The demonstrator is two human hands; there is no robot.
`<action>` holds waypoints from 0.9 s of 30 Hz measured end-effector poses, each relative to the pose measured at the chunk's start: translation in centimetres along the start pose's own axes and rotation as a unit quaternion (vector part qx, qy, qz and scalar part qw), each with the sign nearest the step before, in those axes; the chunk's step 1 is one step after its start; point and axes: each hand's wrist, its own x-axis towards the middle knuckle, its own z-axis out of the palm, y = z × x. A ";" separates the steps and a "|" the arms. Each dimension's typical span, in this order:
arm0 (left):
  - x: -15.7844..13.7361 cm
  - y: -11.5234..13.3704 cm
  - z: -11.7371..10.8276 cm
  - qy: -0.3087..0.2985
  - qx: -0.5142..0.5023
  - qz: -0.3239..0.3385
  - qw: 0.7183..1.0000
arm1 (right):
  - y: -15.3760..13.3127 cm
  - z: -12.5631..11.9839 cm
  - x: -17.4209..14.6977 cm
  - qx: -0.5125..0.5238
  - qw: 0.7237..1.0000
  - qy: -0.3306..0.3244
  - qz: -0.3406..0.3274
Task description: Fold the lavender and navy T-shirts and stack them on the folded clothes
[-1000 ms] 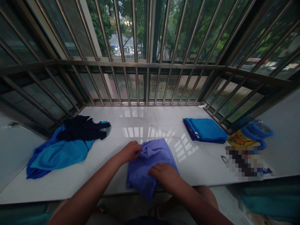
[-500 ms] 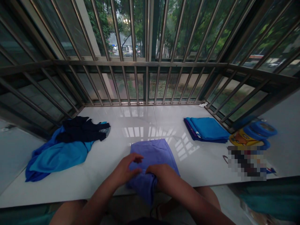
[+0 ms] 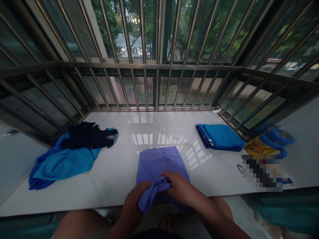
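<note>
A purple garment (image 3: 158, 162) lies on the white ledge in front of me, its far part flat and its near end gathered up over the front edge. My left hand (image 3: 136, 197) is closed on the left side of the bunched end. Opposite it, my right hand (image 3: 179, 187) grips the same raised fold, with the fingertips partly hidden by cloth. What kind of garment it is, I cannot tell.
Crumpled blue and dark clothes (image 3: 67, 162) lie at the left of the white ledge (image 3: 112, 189). A folded blue stack (image 3: 221, 137) sits at the right, beside a yellow and blue container (image 3: 266, 146) and a blurred-out item (image 3: 261, 172). Metal bars (image 3: 157, 67) line the window behind.
My left hand has moved down and closed on the garment's near end. That end, hanging before, is now lifted and bunched between both hands; my right hand has shifted slightly right.
</note>
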 end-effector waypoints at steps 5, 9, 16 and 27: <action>1.3 1.6 -2.2 -0.005 -0.218 -0.354 0.909 | 2.5 -1.5 -4.3 -0.053 0.998 -0.023 -0.014; 2.8 2.0 -2.9 -0.017 -0.353 -0.442 0.824 | 4.2 -3.1 -5.6 -0.008 0.999 -0.026 0.023; 10.7 -1.3 -2.4 0.015 -0.358 -0.500 0.788 | 5.8 -6.9 3.4 -0.002 0.991 0.120 0.050; 12.1 -6.8 -0.1 0.008 -0.058 -0.422 0.905 | 10.7 -7.0 10.0 -0.137 0.947 0.266 0.119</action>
